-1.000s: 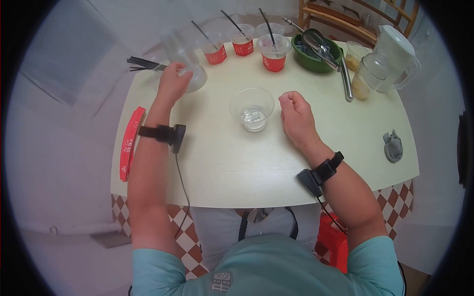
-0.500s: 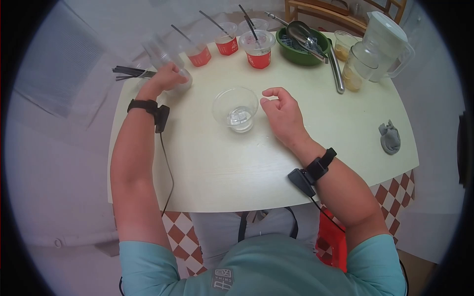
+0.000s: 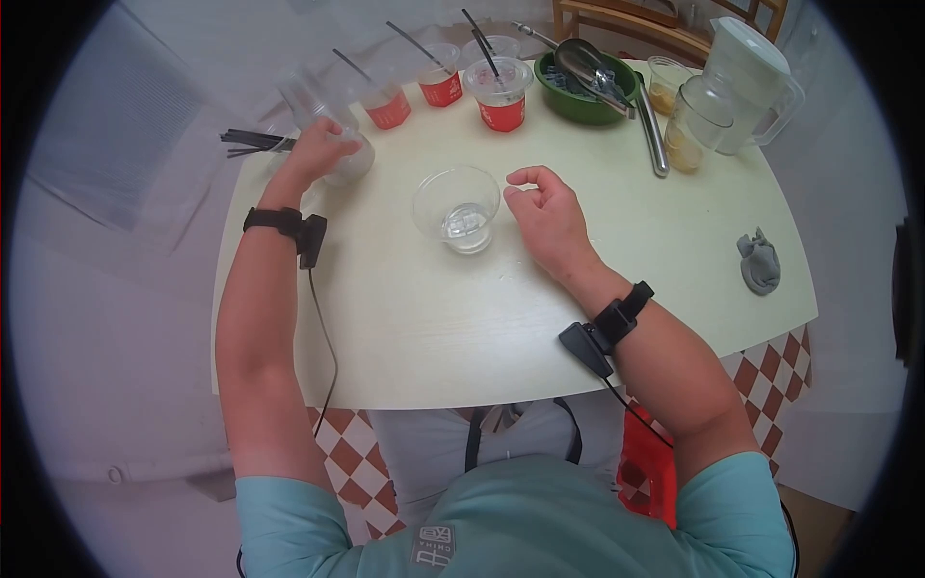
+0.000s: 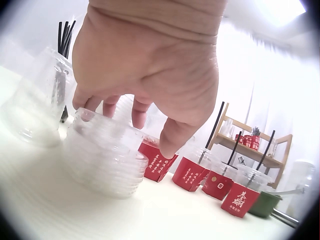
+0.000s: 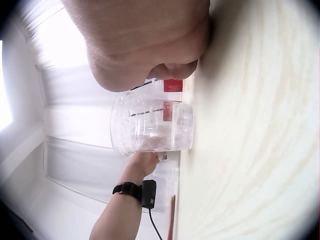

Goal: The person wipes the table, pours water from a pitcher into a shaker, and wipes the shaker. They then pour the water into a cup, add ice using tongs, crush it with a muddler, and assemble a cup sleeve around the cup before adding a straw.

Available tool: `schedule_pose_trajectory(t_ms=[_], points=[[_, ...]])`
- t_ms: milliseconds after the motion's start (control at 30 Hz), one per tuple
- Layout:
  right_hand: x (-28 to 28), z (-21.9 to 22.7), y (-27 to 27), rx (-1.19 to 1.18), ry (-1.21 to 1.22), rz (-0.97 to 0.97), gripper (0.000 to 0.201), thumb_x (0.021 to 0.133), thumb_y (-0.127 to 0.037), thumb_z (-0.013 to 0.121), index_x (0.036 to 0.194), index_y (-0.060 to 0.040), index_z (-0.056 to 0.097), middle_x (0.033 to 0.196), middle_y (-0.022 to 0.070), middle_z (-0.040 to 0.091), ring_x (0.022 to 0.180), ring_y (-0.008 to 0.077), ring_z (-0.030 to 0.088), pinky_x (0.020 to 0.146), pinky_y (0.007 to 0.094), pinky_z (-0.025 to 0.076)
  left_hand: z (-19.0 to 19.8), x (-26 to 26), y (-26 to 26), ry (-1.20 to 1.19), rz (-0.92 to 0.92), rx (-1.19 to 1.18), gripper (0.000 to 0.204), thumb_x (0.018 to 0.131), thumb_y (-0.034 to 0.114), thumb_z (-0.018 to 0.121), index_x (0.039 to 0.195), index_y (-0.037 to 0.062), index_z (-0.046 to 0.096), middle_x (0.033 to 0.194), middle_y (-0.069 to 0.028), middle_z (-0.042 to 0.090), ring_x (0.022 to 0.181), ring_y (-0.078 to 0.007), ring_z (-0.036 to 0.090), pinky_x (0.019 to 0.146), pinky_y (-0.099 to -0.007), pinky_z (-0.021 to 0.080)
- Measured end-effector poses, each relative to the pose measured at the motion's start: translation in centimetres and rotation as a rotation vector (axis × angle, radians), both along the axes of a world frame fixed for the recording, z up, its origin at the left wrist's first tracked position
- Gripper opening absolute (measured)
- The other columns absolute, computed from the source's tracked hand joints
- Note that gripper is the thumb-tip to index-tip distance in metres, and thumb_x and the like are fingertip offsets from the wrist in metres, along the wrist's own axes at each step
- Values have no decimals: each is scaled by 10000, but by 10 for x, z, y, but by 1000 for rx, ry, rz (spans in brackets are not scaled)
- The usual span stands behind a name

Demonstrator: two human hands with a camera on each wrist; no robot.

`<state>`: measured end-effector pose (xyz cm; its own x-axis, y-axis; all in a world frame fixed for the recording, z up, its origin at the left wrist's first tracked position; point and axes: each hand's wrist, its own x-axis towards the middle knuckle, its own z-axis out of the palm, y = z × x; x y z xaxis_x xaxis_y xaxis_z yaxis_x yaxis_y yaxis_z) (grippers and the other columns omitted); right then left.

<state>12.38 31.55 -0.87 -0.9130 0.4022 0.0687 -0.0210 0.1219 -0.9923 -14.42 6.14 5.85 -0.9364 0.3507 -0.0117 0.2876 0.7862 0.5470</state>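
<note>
My left hand (image 3: pixel 323 154) is at the back left, over a stack of clear plastic lids (image 4: pixel 105 157). In the left wrist view its fingers reach down at the stack's far rim, while the thumb stands apart to the side. On the table before me stands a clear plastic cup (image 3: pixel 458 207) with ice in its bottom. Just right of that cup, my right hand (image 3: pixel 549 222) rests on its side with the fingers loosely curled, holding nothing. Behind the lids are tall clear stacked cups (image 3: pixel 306 96), and black straws (image 3: pixel 255 142) lie left of my left hand.
Clear cups with red sleeves and black straws, one of them a lidded cup (image 3: pixel 501 101), line the back. A green bowl (image 3: pixel 588 111) holds ice and a metal scoop (image 3: pixel 585 63). Rightward stand a glass jar (image 3: pixel 694 125), a white-lidded pitcher (image 3: pixel 756 87) and a grey cloth (image 3: pixel 759 265).
The head view has shifted, so the table things sit further left. My left hand has come over the lids, its forearm now covering the red paper sleeves. My right hand's fingers have loosened slightly.
</note>
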Motion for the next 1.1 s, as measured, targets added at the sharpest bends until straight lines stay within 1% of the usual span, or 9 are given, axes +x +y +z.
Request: schedule_pose_trajectory(t_ms=[133,200,233,300,333,400,500,833,1100], points=[[-1,-3,1,-3,16,13,207,954,-158,616,1109,-20,620,664,-10,597,629,74,513,618,282,432,11,12,7,144,-56,-42,598,780,349,802,1199,-7,566,1124,-195,648,1036,-284,636,854,-387,504],[-1,-3,2,-2,22,10,204,954,-157,615,1105,-19,620,661,-12,596,625,73,511,614,282,430,19,23,14,210,-74,-45,542,832,341,781,1226,48,552,1298,-165,588,1210,-282,555,1012,-391,434],[-1,-3,2,-11,21,20,199,953,-156,613,1097,-19,623,655,-16,593,619,71,508,608,281,426,26,38,20,212,-78,-46,542,832,341,781,1226,48,552,1298,-165,588,1210,-282,555,1012,-391,434],[0,-3,2,-24,21,24,193,951,-154,611,1088,-19,626,650,-19,590,612,69,505,602,281,422,32,74,31,166,-215,209,552,837,339,788,1246,48,557,1357,-164,556,1302,-294,504,1082,-404,388],[0,-2,2,-20,25,29,187,949,-153,610,1079,-19,628,646,-21,589,604,68,501,593,280,418,31,92,36,167,-221,208,552,837,339,788,1246,48,557,1357,-164,556,1302,-294,504,1082,-404,388],[0,-2,2,-14,30,31,181,947,-152,609,1070,-20,631,643,-24,589,595,66,497,583,280,413,26,129,45,183,-521,337,568,832,344,801,1259,54,563,1406,-154,527,1346,-308,473,1126,-424,353],[1,-3,3,-39,52,37,171,942,-147,612,1051,-18,635,647,-20,596,588,66,497,573,280,412,19,175,58,252,-596,231,581,824,339,809,1272,66,560,1443,-151,506,1365,-318,465,1142,-423,344],[-3,-9,3,-153,172,79,285,980,-264,605,1129,-24,644,720,22,661,653,71,553,621,266,445,-6,198,67,193,-523,215,667,791,375,826,1314,69,548,1475,-195,463,1399,-362,422,1133,-438,371],[5,-1,3,-127,191,176,371,969,-265,632,1260,-35,629,702,-3,645,658,52,540,635,250,441,-15,200,68,185,-490,261,777,786,377,853,1403,77,488,1458,-149,492,1367,-297,476,1147,-458,364]])
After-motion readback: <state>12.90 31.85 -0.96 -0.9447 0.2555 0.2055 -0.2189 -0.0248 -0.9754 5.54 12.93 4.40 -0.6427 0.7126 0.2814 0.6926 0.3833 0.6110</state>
